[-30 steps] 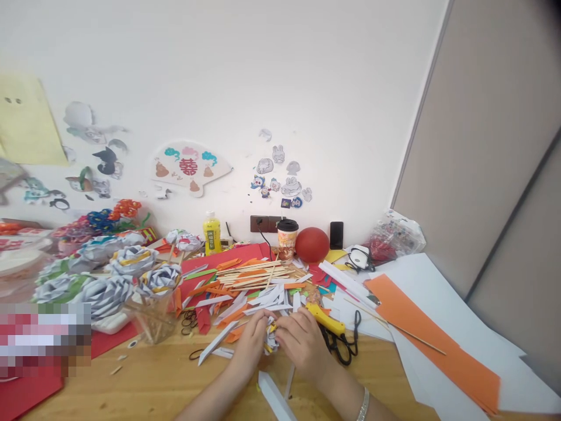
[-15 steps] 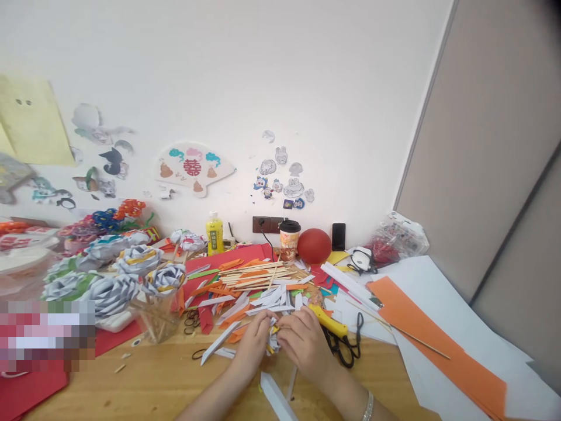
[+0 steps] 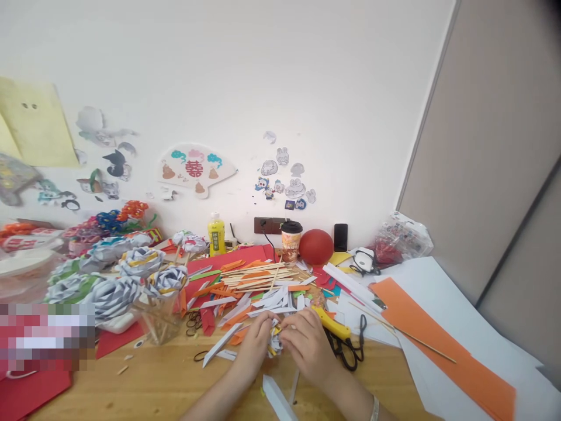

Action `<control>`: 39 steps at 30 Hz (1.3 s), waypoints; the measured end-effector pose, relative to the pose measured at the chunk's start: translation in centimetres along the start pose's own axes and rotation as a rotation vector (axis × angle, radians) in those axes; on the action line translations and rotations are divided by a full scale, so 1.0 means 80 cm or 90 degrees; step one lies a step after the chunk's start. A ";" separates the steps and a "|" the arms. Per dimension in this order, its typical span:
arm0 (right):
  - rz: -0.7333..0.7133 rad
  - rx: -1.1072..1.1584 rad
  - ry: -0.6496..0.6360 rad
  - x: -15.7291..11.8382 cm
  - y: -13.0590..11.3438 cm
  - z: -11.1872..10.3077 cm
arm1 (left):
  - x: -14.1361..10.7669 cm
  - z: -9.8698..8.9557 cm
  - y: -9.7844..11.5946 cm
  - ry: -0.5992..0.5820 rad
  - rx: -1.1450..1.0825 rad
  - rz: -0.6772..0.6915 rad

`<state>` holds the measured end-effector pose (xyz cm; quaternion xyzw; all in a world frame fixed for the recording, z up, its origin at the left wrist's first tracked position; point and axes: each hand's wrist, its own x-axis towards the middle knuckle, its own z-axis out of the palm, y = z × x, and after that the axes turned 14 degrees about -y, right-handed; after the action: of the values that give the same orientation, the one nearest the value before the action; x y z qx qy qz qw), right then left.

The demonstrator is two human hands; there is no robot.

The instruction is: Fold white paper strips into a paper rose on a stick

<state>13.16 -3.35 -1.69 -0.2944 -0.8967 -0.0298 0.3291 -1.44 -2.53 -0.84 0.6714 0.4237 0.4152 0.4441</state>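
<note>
My left hand [image 3: 255, 346] and my right hand [image 3: 307, 345] meet over the wooden table, with fingers closed around a small white-and-yellow folded paper flower [image 3: 275, 342]. Most of the flower is hidden behind the fingers. Below it, a thin stick [image 3: 294, 386] runs down toward the table. A long white folded paper strip [image 3: 279, 399] lies just under my hands. Beyond them spreads a heap of white, orange and green paper strips [image 3: 274, 299]. Right of my right hand lie black-handled scissors [image 3: 347, 354] and a yellow-handled tool [image 3: 335, 324].
Finished paper flowers [image 3: 140, 261] stand at the left beside a clear box of sticks [image 3: 158, 318]. Thin wooden sticks [image 3: 252, 277] lie on the heap. Behind are a yellow bottle [image 3: 216, 235], a lidded cup [image 3: 291, 242] and a red balloon [image 3: 316, 247]. Orange paper sheets [image 3: 456, 345] cover the right.
The whole view has shifted slightly, so things sit a little further right and lower. Both hands keep the paper flower, with only small finger movement.
</note>
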 end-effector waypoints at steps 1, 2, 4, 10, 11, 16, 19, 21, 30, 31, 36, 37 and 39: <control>0.007 -0.006 0.003 0.000 0.000 0.000 | 0.000 0.000 -0.001 0.003 -0.001 0.001; 0.012 -0.014 0.009 0.000 0.000 0.001 | 0.000 0.000 -0.001 0.003 -0.001 0.003; 0.012 -0.032 0.022 -0.001 0.000 0.002 | 0.000 0.001 -0.001 0.007 -0.003 0.004; -0.046 -0.089 0.034 -0.001 0.000 0.000 | -0.001 0.002 0.005 0.023 -0.012 -0.004; -0.054 -0.094 0.037 -0.001 0.000 0.001 | -0.001 0.002 0.005 0.022 -0.011 -0.001; -0.060 -0.118 0.027 0.000 0.004 0.006 | -0.002 0.003 0.005 0.020 -0.006 -0.002; -0.068 -0.156 0.033 0.001 0.007 0.009 | -0.002 0.003 0.006 0.027 -0.004 -0.004; -0.075 -0.184 0.041 0.001 0.007 0.010 | -0.002 0.003 0.007 0.033 0.001 -0.007; -0.114 -0.239 0.081 -0.004 0.003 0.009 | -0.003 0.003 0.009 0.022 0.002 -0.035; -0.102 -0.221 0.082 -0.004 0.003 0.009 | -0.003 0.003 0.009 0.016 0.002 -0.035; 0.042 0.021 0.025 -0.002 0.003 0.006 | -0.004 0.004 0.009 -0.011 -0.001 -0.026; 0.066 0.074 0.015 -0.001 0.003 0.005 | -0.004 0.004 0.010 -0.014 -0.001 -0.024; 0.096 0.155 0.014 0.001 0.003 0.005 | -0.004 0.004 0.012 -0.017 -0.003 -0.022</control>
<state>13.03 -3.06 -1.98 -0.3184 -0.8655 0.1011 0.3732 -1.07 -3.17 -0.05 0.6685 0.4282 0.3993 0.4586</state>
